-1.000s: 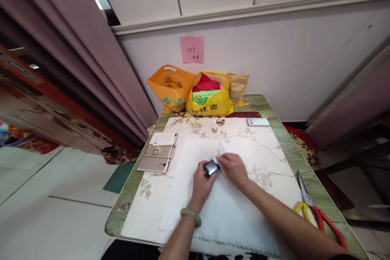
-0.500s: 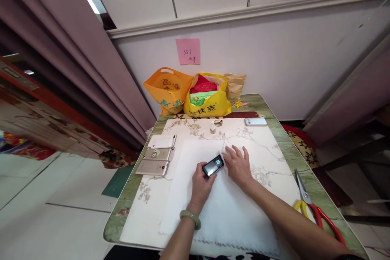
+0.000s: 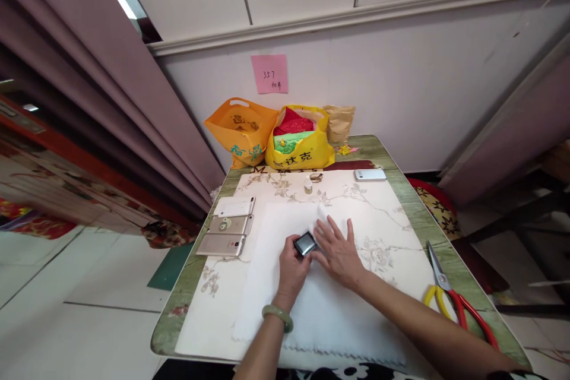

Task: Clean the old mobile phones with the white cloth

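A small dark phone sits near the middle of the surface, on a white cloth spread over a cream floral mat. The left hand grips the phone from its 7 o'clock side, fingers curled closed around its lower end, a green bangle on the wrist. The right hand lies at the phone's 3 o'clock, fingers spread wide and flat, pressing a bunched fold of the white cloth against the phone's edge; it holds nothing else.

At 9 o'clock from the phone, three phones lie in a column on the mat's left edge: a white one farthest, a gold one with a ring sticker in the middle, another gold one nearest the person. At 12 o'clock stands a tiny bottle with a small metal piece just beside it. At 1 o'clock lies a silver phone.

Beyond, against the wall, an orange bag, a yellow bag stuffed with red and green material, and a brown paper bag stand side by side. A pink note is stuck on the wall above them. At 4 o'clock, near the right edge, scissors with red and yellow handles lie on the green top.
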`<state>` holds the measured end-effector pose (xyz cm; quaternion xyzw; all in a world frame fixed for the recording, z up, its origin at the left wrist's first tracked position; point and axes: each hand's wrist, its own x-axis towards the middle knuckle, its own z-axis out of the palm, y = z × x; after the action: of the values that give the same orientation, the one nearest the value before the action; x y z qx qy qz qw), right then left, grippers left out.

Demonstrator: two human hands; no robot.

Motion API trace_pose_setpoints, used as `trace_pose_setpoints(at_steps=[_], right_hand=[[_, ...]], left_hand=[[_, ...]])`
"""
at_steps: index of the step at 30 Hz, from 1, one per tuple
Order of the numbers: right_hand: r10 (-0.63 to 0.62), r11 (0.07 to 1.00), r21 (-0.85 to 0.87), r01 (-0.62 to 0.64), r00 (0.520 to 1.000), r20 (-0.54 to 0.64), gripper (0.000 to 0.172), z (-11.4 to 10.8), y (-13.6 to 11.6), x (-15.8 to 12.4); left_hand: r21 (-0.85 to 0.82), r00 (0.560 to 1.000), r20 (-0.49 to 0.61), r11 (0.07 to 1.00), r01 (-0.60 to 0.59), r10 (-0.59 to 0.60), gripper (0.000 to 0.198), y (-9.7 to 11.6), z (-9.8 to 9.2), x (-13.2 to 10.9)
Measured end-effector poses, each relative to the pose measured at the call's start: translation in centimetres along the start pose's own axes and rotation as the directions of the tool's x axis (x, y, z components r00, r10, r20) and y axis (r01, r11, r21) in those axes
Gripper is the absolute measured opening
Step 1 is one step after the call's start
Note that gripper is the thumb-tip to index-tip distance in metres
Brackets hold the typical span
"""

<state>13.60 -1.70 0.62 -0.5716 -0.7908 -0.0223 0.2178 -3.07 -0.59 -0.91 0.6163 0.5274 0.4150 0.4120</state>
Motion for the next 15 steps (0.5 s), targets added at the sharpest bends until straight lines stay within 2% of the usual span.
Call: trace_pose_setpoints(at_steps=[2, 4, 8, 11, 15], right_hand=[[-0.089, 0.996, 0.024, 0.088, 0.995, 0.048, 0.053, -0.1, -0.8, -0.3], [-0.109, 0.993, 0.044, 0.106, 0.991, 0.082, 0.054, -0.1, -1.1, -0.5], [-0.018, 0.998, 0.061, 0.015, 0.998, 0.052, 0.048, -0.7, 0.1, -0.6], [0.001, 0.996, 0.089, -0.003, 1.000, 0.019, 0.051, -1.2, 1.1, -0.7], [0.046, 0.989, 0.139, -0.057, 0.996, 0.076, 0.057, -0.7, 0.6, -0.1]], left_hand=[[0.026, 1.000, -0.020, 1.000, 0.010, -0.009, 0.039, 0.1, -0.1, 0.0], [0.029, 0.999, -0.034, 0.999, 0.032, -0.031, 0.041, 0.2, -0.1, 0.0], [-0.044, 0.999, -0.017, 0.998, 0.033, -0.034, 0.042, 0.2, 0.0, -0.1], [-0.067, 1.000, -0.005, 0.997, 0.029, -0.030, 0.041, 0.1, 0.2, -0.1], [-0.053, 1.000, 0.004, 0.998, 0.023, -0.022, 0.042, -0.2, 0.3, 0.0]])
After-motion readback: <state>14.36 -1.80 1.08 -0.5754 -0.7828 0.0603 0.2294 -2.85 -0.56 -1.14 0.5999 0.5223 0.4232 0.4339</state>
